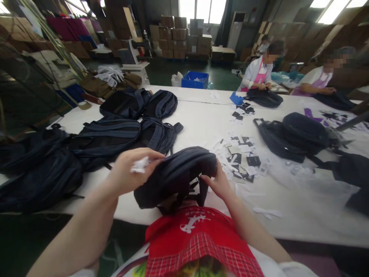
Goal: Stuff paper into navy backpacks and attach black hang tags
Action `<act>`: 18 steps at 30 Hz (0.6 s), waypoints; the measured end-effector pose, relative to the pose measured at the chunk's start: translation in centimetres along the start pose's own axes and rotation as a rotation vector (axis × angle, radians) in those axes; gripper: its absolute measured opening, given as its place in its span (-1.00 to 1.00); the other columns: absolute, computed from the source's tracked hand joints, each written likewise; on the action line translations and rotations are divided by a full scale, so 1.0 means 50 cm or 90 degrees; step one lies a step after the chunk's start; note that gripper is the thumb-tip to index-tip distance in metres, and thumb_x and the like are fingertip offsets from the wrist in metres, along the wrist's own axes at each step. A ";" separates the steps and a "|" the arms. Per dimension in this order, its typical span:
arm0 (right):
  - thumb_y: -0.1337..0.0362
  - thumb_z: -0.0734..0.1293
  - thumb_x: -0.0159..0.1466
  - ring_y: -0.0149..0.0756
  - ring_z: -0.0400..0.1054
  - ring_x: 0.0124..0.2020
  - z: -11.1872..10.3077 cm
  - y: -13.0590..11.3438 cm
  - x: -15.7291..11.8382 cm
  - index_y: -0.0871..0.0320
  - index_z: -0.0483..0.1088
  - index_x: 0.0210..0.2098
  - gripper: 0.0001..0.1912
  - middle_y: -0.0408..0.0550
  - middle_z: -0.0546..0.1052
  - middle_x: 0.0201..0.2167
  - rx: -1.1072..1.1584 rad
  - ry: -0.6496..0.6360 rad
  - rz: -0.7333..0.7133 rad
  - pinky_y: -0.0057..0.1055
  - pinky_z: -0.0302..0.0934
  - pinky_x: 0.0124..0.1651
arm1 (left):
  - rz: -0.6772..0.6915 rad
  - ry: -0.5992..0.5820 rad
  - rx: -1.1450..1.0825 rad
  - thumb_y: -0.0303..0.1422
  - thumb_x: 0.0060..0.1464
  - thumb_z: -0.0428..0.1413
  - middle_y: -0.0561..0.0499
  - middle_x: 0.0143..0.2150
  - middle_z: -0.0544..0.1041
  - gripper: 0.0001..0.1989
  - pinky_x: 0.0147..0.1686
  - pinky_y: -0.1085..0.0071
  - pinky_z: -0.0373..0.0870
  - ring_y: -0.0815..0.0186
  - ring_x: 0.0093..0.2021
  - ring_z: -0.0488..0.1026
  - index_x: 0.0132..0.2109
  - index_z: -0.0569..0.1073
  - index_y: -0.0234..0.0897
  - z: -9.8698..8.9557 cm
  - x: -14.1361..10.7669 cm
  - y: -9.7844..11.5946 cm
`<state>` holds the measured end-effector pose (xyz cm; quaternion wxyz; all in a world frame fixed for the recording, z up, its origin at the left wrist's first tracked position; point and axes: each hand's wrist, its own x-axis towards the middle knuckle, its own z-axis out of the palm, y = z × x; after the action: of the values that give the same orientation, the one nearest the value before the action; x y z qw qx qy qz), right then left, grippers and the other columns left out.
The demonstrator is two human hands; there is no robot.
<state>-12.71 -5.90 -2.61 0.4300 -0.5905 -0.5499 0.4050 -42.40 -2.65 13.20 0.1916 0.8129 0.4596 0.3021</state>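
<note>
A dark navy backpack (175, 173) is held up at the table's near edge, just above my red apron. My left hand (135, 169) pinches its upper left edge, and a crumpled white piece of paper or cloth (140, 164) is tucked in the same hand. On the other side my right hand (217, 181) grips the backpack's right end, thumb underneath and fingers behind it. Straps hang below the bag, partly hidden in shadow.
More navy backpacks (112, 132) lie piled on the left of the white table (198, 119). Scattered tags (242, 159) lie right of centre, near another backpack (294, 134). Two co-workers (259, 73) handle bags across the table. A blue bin (195, 80) stands beyond the far edge.
</note>
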 end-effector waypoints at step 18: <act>0.18 0.43 0.09 0.02 0.31 0.16 -0.060 -0.034 -0.068 0.10 -0.14 0.38 0.00 0.16 0.35 0.21 -0.086 -0.077 -0.087 -0.02 0.22 0.15 | -0.397 -0.825 -0.742 -0.29 -0.08 0.18 -0.09 -0.41 0.55 -0.68 -0.75 0.61 0.09 0.48 -0.68 0.26 -0.15 0.48 -0.37 0.172 0.077 0.072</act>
<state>-10.63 -9.42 -0.06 0.3819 -0.5537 -0.6396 0.3721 -32.87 -1.44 10.12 0.8626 0.4376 0.2361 -0.0931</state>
